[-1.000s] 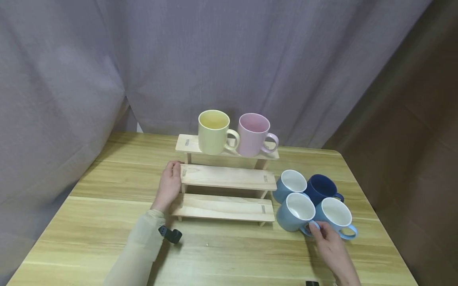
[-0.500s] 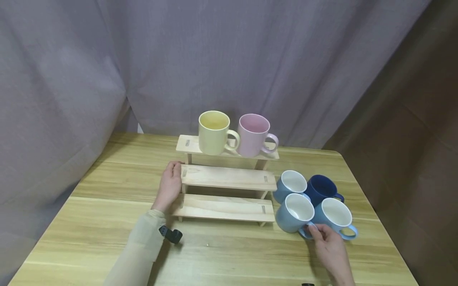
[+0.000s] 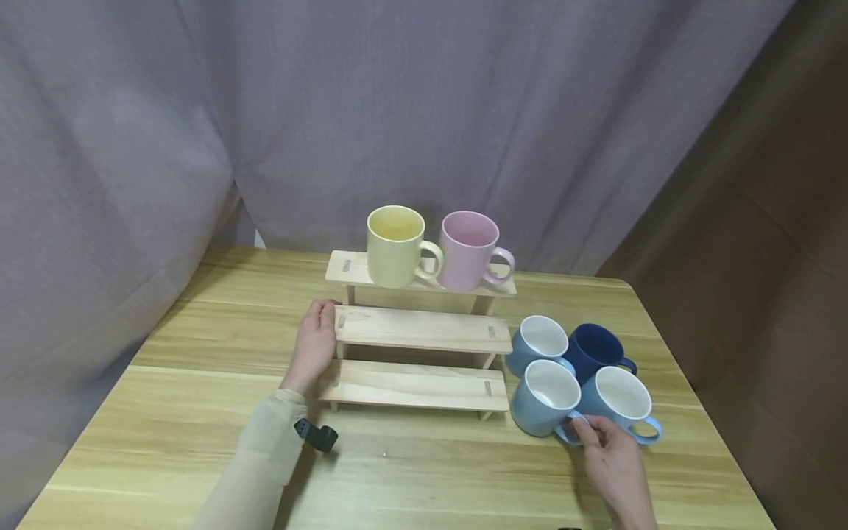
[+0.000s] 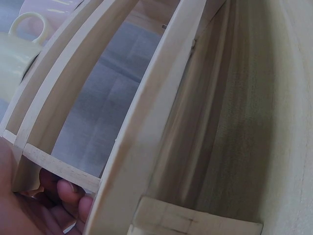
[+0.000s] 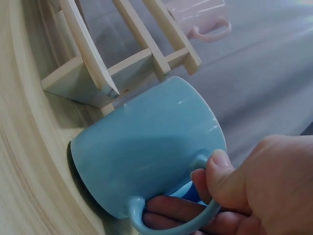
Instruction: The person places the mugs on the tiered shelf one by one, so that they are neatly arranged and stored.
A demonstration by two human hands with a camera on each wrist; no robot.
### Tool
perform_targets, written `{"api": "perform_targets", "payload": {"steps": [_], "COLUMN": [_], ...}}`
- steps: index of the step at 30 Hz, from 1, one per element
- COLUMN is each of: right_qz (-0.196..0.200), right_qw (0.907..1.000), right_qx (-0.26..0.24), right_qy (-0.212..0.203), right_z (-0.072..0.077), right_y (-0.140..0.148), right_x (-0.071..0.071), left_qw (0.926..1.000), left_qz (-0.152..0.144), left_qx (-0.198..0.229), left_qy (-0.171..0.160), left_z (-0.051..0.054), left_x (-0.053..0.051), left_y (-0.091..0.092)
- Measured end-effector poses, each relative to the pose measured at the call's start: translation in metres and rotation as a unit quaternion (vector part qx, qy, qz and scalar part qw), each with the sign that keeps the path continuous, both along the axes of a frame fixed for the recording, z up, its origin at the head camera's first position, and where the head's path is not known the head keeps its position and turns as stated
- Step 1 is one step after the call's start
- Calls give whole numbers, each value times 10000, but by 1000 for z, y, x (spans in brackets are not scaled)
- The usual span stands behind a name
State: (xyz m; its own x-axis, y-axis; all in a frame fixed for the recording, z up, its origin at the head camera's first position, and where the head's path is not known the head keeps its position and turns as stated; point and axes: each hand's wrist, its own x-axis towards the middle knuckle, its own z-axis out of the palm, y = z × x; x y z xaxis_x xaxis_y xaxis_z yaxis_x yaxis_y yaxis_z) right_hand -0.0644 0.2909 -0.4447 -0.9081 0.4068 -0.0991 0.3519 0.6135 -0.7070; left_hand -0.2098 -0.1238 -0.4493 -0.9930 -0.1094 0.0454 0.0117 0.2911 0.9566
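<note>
A three-tier wooden rack (image 3: 424, 329) stands on the table; my left hand (image 3: 314, 346) grips its left end at the middle tier. In the left wrist view the fingers (image 4: 68, 191) curl around the rack's side piece (image 4: 63, 169). My right hand (image 3: 612, 464) pinches the handle of the front light blue mug (image 3: 539, 405), which is upright at the rack's right. The right wrist view shows thumb and fingers of the right hand (image 5: 215, 196) round the handle of this light blue mug (image 5: 146, 147). A yellow mug (image 3: 391, 258) and a pink mug (image 3: 460, 258) sit on the top tier.
Behind and beside the held mug stand a light blue mug (image 3: 523, 353), a dark blue mug (image 3: 583, 357) and another light blue mug (image 3: 606, 405), close together. A grey curtain (image 3: 424, 110) hangs behind the table (image 3: 232, 331); a brown one (image 3: 762, 258) hangs at the right.
The front light blue mug, its handle in my right hand, has shifted slightly toward the table's front and left. My left hand has stayed on the rack.
</note>
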Motion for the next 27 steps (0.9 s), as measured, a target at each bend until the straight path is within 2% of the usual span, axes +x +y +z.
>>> {"api": "perform_targets", "payload": {"steps": [6, 15, 27], "right_qz": [34, 60, 57], "right_qw": [9998, 9999, 9999], "right_qx": [154, -29, 18], "right_qy": [148, -78, 156], "right_z": [4, 15, 27], "right_y": [-2, -6, -12], "right_x": [3, 4, 6], "left_qw": [10000, 10000, 10000], "left_qz": [14, -8, -21], "left_qx": [23, 9, 18], "left_qy": [-26, -5, 25], "left_z": [1, 1, 1], "left_x": [1, 0, 1], "left_y": [0, -1, -2]}}
